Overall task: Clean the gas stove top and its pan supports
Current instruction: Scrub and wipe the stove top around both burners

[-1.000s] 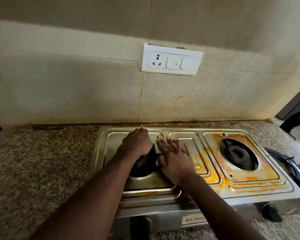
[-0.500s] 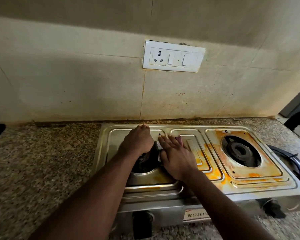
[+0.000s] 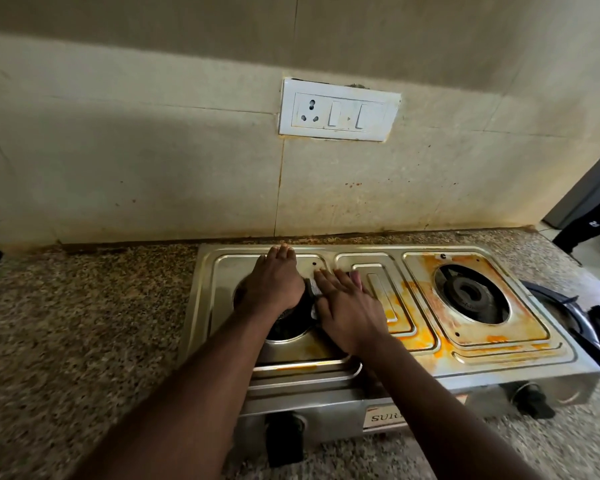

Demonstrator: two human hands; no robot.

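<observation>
- The steel gas stove (image 3: 568, 372) sits on the speckled granite table (image 3: 84, 323), filling the lower centre and right of the frame, its back edge close to the tiled wall (image 3: 136, 168).
- Both hands are over the stove's left burner (image 3: 288, 332), a dark round well near the middle of the frame.
- The left hand (image 3: 274, 285) lies palm down across the far side of that burner, fingers together and pointing toward the wall; nothing shows in its grip, and whether anything is under the palm cannot be told.
- The right hand (image 3: 347, 315) lies flat just right of it, fingers spread and pressing down on a small pale cloth or scrubber (image 3: 314, 289), of which only an edge shows at the fingertips; the two hands are almost touching.
- The right burner (image 3: 470, 294), toward the right of the frame, is bare and dark, ringed by orange-yellow stains (image 3: 420, 323) that spread over the raised centre panel and the front lip.
- The left panel around the hands looks cleaner, with only a thin orange streak at its front edge.
- A black pan support (image 3: 565, 306) lies off the stove on the table at the right edge of the frame.
- Two black knobs (image 3: 284, 438) and a partly hidden brand label sit on the stove's front.
- A white switch plate (image 3: 338, 110) hangs on the wall, upper centre.
</observation>
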